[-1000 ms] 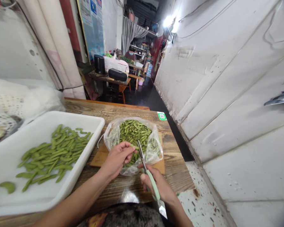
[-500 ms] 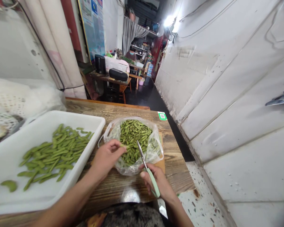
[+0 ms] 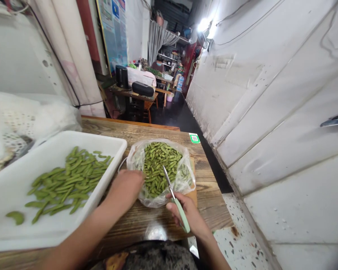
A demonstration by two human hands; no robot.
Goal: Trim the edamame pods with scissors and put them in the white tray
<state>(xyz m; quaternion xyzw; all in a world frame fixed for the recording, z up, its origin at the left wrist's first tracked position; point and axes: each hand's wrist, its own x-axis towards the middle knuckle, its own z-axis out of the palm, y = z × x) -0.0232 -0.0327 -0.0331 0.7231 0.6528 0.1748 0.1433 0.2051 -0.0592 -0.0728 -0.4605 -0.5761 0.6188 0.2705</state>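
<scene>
A clear plastic bag (image 3: 186, 179) full of green edamame pods (image 3: 157, 165) lies open on a wooden board on the table. My left hand (image 3: 125, 188) rests at the bag's left edge with its fingers curled; what they hold is hidden. My right hand (image 3: 189, 213) is closed on scissors with a pale green handle (image 3: 177, 204), the blades pointing up over the pods. A white tray (image 3: 107, 144) with a pile of pods (image 3: 69, 180) sits to the left.
The wooden table (image 3: 160, 133) ends at a white panelled wall (image 3: 270, 123) on the right. Speckled floor (image 3: 236, 243) shows at the lower right. A white bag (image 3: 22, 116) lies behind the tray. Further back stands another table with appliances (image 3: 135, 90).
My left hand has drawn back from the middle of the bag to its left edge, toward the tray. My right hand with the scissors has shifted slightly up.
</scene>
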